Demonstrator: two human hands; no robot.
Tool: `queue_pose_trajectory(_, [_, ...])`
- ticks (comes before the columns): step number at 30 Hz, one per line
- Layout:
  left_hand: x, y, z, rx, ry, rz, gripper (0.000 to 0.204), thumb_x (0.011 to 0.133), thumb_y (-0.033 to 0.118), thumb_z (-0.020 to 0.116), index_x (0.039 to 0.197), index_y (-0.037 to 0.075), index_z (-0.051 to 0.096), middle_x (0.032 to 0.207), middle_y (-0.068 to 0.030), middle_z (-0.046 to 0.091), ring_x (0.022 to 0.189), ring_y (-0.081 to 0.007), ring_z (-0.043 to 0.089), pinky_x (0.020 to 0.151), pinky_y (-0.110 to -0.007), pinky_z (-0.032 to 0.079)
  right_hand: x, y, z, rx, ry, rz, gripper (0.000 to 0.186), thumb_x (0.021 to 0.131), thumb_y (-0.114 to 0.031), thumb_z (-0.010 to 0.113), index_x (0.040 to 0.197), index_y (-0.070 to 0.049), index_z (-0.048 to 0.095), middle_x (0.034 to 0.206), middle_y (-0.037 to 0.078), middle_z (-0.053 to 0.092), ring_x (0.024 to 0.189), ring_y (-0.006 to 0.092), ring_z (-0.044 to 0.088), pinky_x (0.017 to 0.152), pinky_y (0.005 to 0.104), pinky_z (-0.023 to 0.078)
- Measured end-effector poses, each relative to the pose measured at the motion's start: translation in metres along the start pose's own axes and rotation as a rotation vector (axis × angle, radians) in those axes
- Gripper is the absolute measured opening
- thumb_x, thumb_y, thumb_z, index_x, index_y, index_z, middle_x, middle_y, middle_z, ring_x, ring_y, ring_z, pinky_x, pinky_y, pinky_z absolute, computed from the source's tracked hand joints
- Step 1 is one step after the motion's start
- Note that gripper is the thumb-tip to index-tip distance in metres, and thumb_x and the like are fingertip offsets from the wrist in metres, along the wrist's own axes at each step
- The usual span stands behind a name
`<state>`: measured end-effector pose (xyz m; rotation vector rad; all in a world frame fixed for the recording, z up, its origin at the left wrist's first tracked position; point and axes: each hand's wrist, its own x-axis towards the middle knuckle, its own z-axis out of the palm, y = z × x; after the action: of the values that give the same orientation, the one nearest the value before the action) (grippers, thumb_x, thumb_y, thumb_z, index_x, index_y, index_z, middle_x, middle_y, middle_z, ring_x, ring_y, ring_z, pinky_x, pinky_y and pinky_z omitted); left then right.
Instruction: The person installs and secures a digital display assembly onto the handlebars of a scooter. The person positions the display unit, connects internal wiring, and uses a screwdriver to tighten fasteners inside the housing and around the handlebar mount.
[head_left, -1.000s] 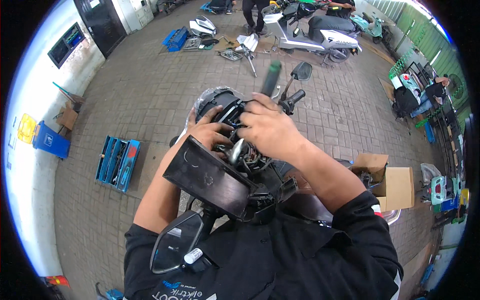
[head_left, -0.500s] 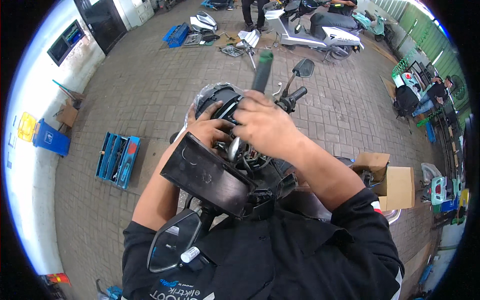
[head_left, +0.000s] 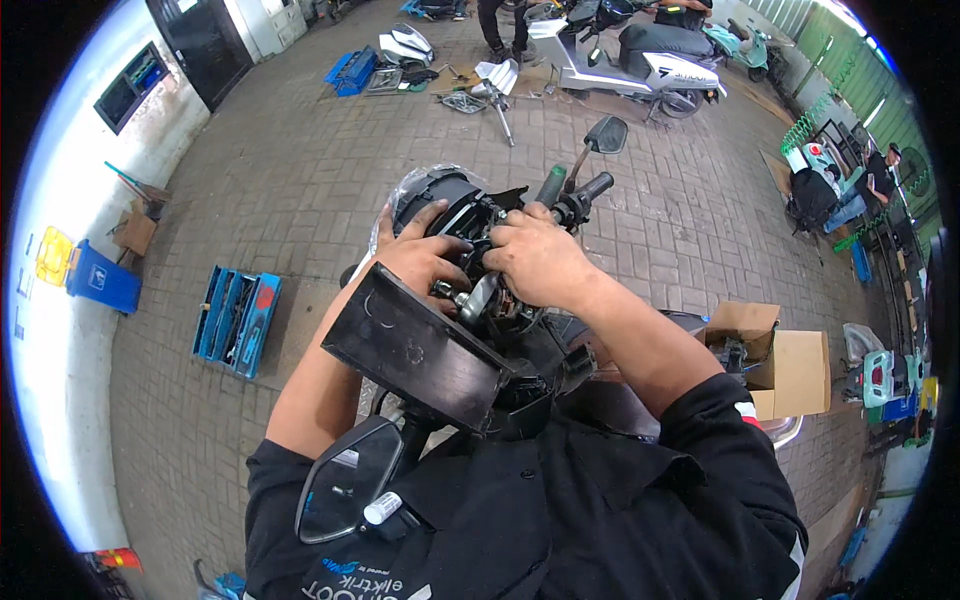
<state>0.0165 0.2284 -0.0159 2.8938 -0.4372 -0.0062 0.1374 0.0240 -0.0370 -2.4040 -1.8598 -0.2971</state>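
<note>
In front of me is the stripped front of a scooter, with wiring and a metal handlebar (head_left: 482, 298) exposed. My left hand (head_left: 415, 258) grips the black headlight housing (head_left: 437, 187), which has clear plastic film around its far edge. The fingers spread over the rim of the housing. My right hand (head_left: 537, 262) is closed on a screwdriver (head_left: 550, 184) beside it; only the dark, green-ended handle shows above the fist. The tool's tip is hidden. Nearer to me, a scuffed black panel (head_left: 415, 350) slants below both hands.
One mirror (head_left: 350, 482) is close to my chest, another (head_left: 607, 135) beyond the right handlebar grip (head_left: 597, 188). A blue toolbox (head_left: 236, 320) lies open on the left, a cardboard box (head_left: 800, 375) on the right. Farther off are a white scooter (head_left: 640, 70), loose parts and other people.
My right hand has come down and slightly nearer, and the screwdriver handle has swung right and lower. My left hand stays on the headlight housing.
</note>
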Motion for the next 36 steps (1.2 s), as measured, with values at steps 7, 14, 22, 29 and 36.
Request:
queue_pose_trajectory(7, [-0.002,-0.009,0.003,-0.028,0.013,0.044,0.040,0.062,0.022,0.087,0.101,0.026,0.080,0.134,0.0025,0.063,0.153,-0.0342,0.021,0.115,-0.075,0.000,0.001,-0.013,-0.029,-0.079,0.012,-0.196,0.014,0.082,-0.020,0.063,0.080,-0.018,0.077,0.090,0.000,0.066,0.108,0.0235,0.061,0.109,0.0428,0.037])
queue_pose_trajectory(14, [-0.001,-0.004,0.006,-0.009,0.065,-0.004,0.039,0.063,0.018,0.085,0.101,0.023,0.081,0.133,0.0053,0.063,0.151,-0.0330,0.025,0.118,-0.068,0.002,0.019,-0.013,-0.047,-0.271,0.073,-0.386,0.018,0.080,-0.019,0.064,0.083,-0.017,0.081,0.098,0.001,0.069,0.116,0.0244,0.060,0.126,0.0486,0.017])
queue_pose_trajectory(22, [0.002,-0.001,0.003,0.057,0.041,-0.032,0.041,0.066,0.020,0.083,0.106,0.021,0.079,0.137,0.0037,0.061,0.153,-0.0330,0.022,0.115,-0.075,0.000,0.016,-0.008,-0.034,-0.259,0.118,-0.353,0.015,0.079,-0.020,0.065,0.078,-0.017,0.079,0.092,-0.001,0.069,0.104,0.0220,0.063,0.114,0.0406,0.034])
queue_pose_trajectory(29, [0.001,-0.001,0.002,0.040,-0.010,-0.007,0.036,0.068,0.021,0.084,0.104,0.025,0.079,0.140,0.0008,0.059,0.154,-0.0338,0.019,0.114,-0.078,-0.001,0.011,0.011,-0.008,0.028,-0.054,-0.134,0.018,0.080,-0.018,0.065,0.090,-0.024,0.079,0.091,0.000,0.068,0.101,0.0220,0.064,0.096,0.0416,0.044])
queue_pose_trajectory(36, [0.003,0.009,-0.006,0.075,-0.040,-0.056,0.033,0.068,0.025,0.085,0.101,0.024,0.080,0.141,0.0006,0.059,0.154,-0.0325,0.019,0.113,-0.078,-0.005,0.007,-0.003,-0.019,-0.062,-0.006,-0.117,0.015,0.078,-0.019,0.067,0.086,-0.019,0.079,0.091,0.001,0.069,0.104,0.0232,0.064,0.102,0.0402,0.043])
